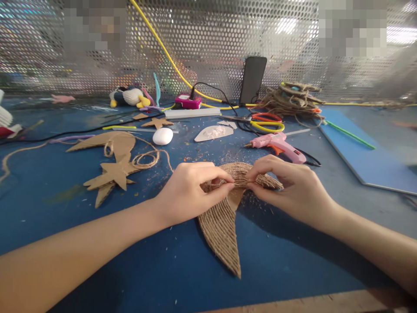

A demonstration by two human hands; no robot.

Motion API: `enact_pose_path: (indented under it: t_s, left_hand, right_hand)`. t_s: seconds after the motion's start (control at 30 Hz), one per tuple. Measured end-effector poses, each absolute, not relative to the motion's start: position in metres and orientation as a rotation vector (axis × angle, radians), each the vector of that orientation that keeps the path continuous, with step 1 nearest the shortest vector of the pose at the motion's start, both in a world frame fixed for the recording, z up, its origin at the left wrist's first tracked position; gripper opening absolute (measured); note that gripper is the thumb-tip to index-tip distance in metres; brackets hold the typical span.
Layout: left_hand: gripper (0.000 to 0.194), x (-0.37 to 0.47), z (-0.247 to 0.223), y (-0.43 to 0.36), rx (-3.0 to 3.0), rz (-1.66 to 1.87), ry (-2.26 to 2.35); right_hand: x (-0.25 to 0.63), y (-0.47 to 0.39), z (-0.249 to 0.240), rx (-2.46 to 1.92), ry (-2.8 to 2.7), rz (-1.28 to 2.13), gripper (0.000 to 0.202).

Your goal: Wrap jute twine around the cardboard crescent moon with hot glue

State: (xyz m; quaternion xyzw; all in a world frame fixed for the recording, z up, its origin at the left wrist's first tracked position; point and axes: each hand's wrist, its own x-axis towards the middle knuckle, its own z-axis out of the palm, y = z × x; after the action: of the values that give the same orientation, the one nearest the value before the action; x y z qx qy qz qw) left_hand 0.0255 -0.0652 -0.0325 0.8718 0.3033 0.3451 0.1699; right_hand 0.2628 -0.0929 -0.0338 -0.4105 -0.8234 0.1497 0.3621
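Observation:
Between my hands lies a crescent-shaped cardboard piece (219,234) covered in rows of brown twine, with a bare cardboard patch near its inner curve. My left hand (195,187) pinches a strand of twine (166,158) over the crescent's upper left part; the strand trails back to a loose coil (145,160). My right hand (283,180) has thumb and finger pinched at the same row, close to the inner edge. What lies between the right fingertips looks like the twine, partly hidden. Beyond the right hand rests a pink hot glue gun (276,144).
Cardboard stars (114,173) and another cardboard crescent lie at left. Scissors (265,121), a white egg-shaped piece (163,136), a glue-smeared card (214,133) and a phone (253,80) stand or lie behind. A blue board (368,148) is at right, near a twine bundle (293,102).

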Motion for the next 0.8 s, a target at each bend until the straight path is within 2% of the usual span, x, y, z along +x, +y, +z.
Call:
enact_pose_path:
  t_s: [0.3, 0.57, 0.7, 0.8]
  left_hand:
    - [0.011, 0.026, -0.035, -0.063, 2.498, 0.943, 0.866]
    - [0.006, 0.025, -0.035, -0.062, 2.495, 0.881, 0.878]
    - [0.003, 0.025, -0.034, -0.063, 2.454, 0.853, 0.929]
    - [0.006, 0.025, -0.034, -0.064, 2.427, 0.859, 1.047]
  right_hand:
    - [0.268, -0.09, -0.033, -0.921, -2.283, 0.202, 0.019]
    - [0.268, -0.09, -0.031, -0.845, -2.353, 0.112, 0.015]
    - [0.275, -0.083, -0.029, -1.193, -2.15, -0.14, 0.007]
    - [0.297, -0.067, -0.038, -1.578, -1.991, -0.386, 0.024]
